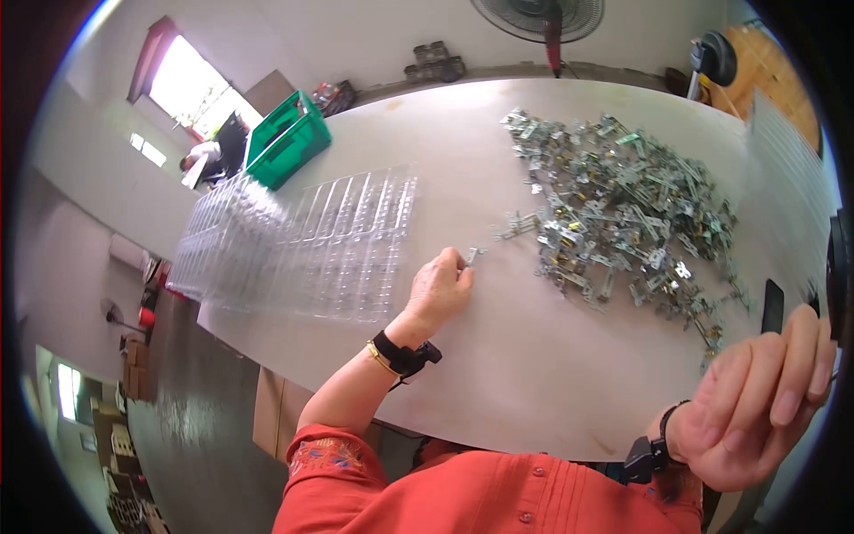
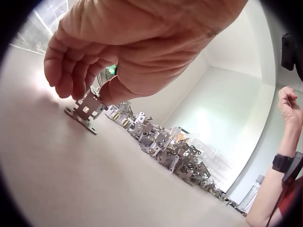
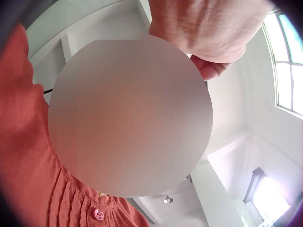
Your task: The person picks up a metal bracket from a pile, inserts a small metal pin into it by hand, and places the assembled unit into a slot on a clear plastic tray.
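Note:
My left hand (image 1: 440, 289) pinches a small metal bracket (image 2: 86, 108) between thumb and fingertips, just at the tabletop. The bracket has a bent, slotted upper part and a flat foot with holes. To its right on the table spreads a large pile of similar metal brackets (image 1: 614, 196). My right hand (image 1: 756, 405) is raised close to the head camera at the far right, its fingers loosely curled, with nothing seen in it. In the right wrist view that hand (image 3: 208, 33) shows only partly, beside a blurred round patch.
Clear plastic trays (image 1: 356, 240) with compartments lie left of my left hand. Behind them stands a green crate (image 1: 285, 142) at the table's far left. A dark flat object (image 1: 772, 307) lies near the right edge. A fan (image 1: 553, 44) stands beyond the table (image 1: 516, 374).

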`<state>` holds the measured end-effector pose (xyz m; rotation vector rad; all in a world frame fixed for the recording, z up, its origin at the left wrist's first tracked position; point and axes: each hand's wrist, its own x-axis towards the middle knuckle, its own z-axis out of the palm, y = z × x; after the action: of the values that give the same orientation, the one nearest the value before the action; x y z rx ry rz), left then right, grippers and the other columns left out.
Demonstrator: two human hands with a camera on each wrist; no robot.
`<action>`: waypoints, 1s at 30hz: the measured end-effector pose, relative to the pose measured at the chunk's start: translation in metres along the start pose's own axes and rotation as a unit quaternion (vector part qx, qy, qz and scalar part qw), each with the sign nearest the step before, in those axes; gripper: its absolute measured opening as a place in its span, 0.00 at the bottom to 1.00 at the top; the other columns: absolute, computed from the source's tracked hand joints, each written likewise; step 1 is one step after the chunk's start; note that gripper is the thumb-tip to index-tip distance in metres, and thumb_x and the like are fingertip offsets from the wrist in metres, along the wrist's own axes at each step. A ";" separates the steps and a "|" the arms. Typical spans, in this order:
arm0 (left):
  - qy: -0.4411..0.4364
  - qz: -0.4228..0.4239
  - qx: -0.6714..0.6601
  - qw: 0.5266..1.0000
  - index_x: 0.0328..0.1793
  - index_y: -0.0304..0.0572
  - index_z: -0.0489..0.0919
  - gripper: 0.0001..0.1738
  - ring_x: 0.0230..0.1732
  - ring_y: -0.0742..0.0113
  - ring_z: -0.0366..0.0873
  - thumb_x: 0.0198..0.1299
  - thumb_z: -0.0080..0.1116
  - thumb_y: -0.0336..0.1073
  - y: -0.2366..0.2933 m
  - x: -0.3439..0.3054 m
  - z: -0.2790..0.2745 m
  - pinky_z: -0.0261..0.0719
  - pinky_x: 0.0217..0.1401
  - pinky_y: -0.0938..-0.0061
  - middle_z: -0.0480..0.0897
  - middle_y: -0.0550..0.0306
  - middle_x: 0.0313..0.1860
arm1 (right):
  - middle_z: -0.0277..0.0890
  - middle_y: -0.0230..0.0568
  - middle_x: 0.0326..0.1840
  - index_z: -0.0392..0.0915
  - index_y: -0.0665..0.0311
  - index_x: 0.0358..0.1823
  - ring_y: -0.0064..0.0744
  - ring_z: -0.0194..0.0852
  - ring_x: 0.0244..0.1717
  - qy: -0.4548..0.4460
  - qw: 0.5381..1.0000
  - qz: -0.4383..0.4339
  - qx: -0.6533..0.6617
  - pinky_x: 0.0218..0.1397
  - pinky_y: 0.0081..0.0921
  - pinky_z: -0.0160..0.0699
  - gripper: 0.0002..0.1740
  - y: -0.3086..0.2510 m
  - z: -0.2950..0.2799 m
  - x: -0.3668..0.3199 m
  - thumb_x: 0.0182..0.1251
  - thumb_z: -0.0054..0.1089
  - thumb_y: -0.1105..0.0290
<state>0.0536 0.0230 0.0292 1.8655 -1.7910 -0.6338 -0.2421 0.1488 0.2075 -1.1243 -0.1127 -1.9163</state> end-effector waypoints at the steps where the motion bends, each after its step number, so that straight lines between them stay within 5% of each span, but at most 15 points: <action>1: 0.004 0.016 -0.006 1.000 0.42 0.31 0.77 0.14 0.34 0.52 0.82 0.64 0.60 0.38 0.006 -0.003 -0.005 0.79 0.42 0.60 0.82 0.45 0.30 | 0.62 0.39 0.35 0.57 0.63 0.35 0.25 0.61 0.16 -0.012 1.000 -0.007 -0.013 0.15 0.21 0.70 0.09 -0.001 -0.003 0.000 0.76 0.45 0.78; 3: 0.007 0.031 -0.030 0.999 0.43 0.30 0.79 0.12 0.30 0.64 0.83 0.65 0.60 0.35 0.018 -0.008 -0.020 0.81 0.36 0.67 0.84 0.49 0.29 | 0.62 0.40 0.36 0.57 0.64 0.36 0.24 0.59 0.15 -0.017 1.000 -0.016 -0.015 0.15 0.20 0.69 0.09 0.002 -0.005 0.000 0.76 0.43 0.79; 8: 0.087 0.039 -0.085 0.992 0.45 0.31 0.80 0.09 0.31 0.73 0.81 0.66 0.62 0.31 0.027 -0.011 -0.067 0.80 0.35 0.74 0.85 0.55 0.30 | 0.61 0.40 0.35 0.57 0.64 0.36 0.23 0.57 0.16 -0.003 0.999 0.031 -0.022 0.15 0.19 0.66 0.08 0.010 -0.002 -0.001 0.77 0.42 0.80; 10: 0.147 0.075 -0.070 0.984 0.44 0.33 0.81 0.09 0.30 0.64 0.84 0.65 0.62 0.33 0.007 -0.004 -0.089 0.81 0.35 0.68 0.85 0.50 0.28 | 0.61 0.40 0.35 0.57 0.64 0.36 0.23 0.56 0.16 0.004 1.000 0.005 -0.029 0.15 0.19 0.64 0.08 0.016 0.000 -0.001 0.77 0.42 0.80; 12: 0.189 0.057 -0.067 0.978 0.44 0.32 0.83 0.08 0.31 0.77 0.79 0.65 0.64 0.32 -0.014 0.001 -0.114 0.79 0.34 0.77 0.85 0.59 0.30 | 0.61 0.39 0.35 0.58 0.65 0.37 0.22 0.56 0.17 0.010 0.999 0.008 -0.030 0.17 0.19 0.60 0.07 0.016 -0.002 -0.002 0.76 0.43 0.80; 16: 0.265 0.028 0.034 0.963 0.43 0.31 0.84 0.09 0.30 0.76 0.79 0.63 0.65 0.32 -0.073 0.007 -0.175 0.78 0.33 0.76 0.84 0.60 0.28 | 0.61 0.39 0.35 0.59 0.66 0.38 0.21 0.55 0.17 0.010 0.999 0.018 -0.024 0.18 0.18 0.58 0.06 0.015 -0.010 0.001 0.77 0.43 0.80; 18: 0.294 0.002 0.088 0.952 0.43 0.30 0.84 0.10 0.31 0.75 0.80 0.63 0.65 0.33 -0.120 0.011 -0.211 0.79 0.34 0.75 0.85 0.59 0.28 | 0.69 0.45 0.42 0.68 0.64 0.54 0.37 0.68 0.23 -0.118 0.985 0.128 -0.008 0.24 0.34 0.73 0.13 0.007 -0.025 0.009 0.85 0.39 0.62; 19: 0.306 -0.016 0.103 0.946 0.42 0.32 0.85 0.10 0.31 0.68 0.84 0.61 0.65 0.33 -0.132 0.010 -0.229 0.81 0.36 0.72 0.86 0.53 0.29 | 0.69 0.45 0.42 0.68 0.64 0.54 0.37 0.68 0.23 -0.119 0.984 0.129 -0.007 0.24 0.34 0.73 0.13 0.013 -0.021 0.006 0.85 0.39 0.62; 20: 0.318 -0.033 0.118 0.940 0.41 0.34 0.85 0.10 0.32 0.60 0.87 0.60 0.65 0.34 -0.142 0.010 -0.244 0.82 0.37 0.68 0.88 0.48 0.30 | 0.65 0.42 0.38 0.64 0.65 0.46 0.29 0.61 0.20 -0.047 0.996 0.076 -0.029 0.21 0.26 0.65 0.05 0.021 -0.012 0.000 0.81 0.41 0.71; 21: 0.320 -0.035 0.118 0.940 0.41 0.34 0.85 0.10 0.32 0.60 0.87 0.60 0.65 0.34 -0.153 0.010 -0.258 0.82 0.37 0.68 0.88 0.48 0.30 | 0.60 0.38 0.35 0.59 0.66 0.39 0.22 0.54 0.17 0.025 0.998 0.022 -0.051 0.18 0.18 0.58 0.06 0.027 -0.007 -0.004 0.77 0.44 0.80; 26: 0.331 -0.103 0.235 0.908 0.39 0.37 0.85 0.10 0.32 0.59 0.88 0.58 0.65 0.36 -0.205 0.031 -0.300 0.83 0.37 0.66 0.88 0.49 0.29 | 0.60 0.38 0.33 0.59 0.65 0.39 0.24 0.54 0.16 0.012 0.994 0.082 -0.071 0.15 0.18 0.60 0.08 0.044 -0.003 -0.007 0.80 0.45 0.77; 30: 0.306 -0.176 0.188 0.917 0.38 0.39 0.85 0.09 0.31 0.59 0.88 0.57 0.65 0.37 -0.228 0.065 -0.303 0.84 0.38 0.65 0.88 0.51 0.28 | 0.61 0.38 0.33 0.58 0.64 0.40 0.24 0.53 0.15 -0.005 0.985 0.120 -0.125 0.12 0.19 0.63 0.10 0.054 -0.003 -0.010 0.82 0.45 0.71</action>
<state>0.4233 -0.0276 0.1222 2.3272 -1.2268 0.2112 -0.2033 0.1215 0.1803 -1.2524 0.2550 -1.7415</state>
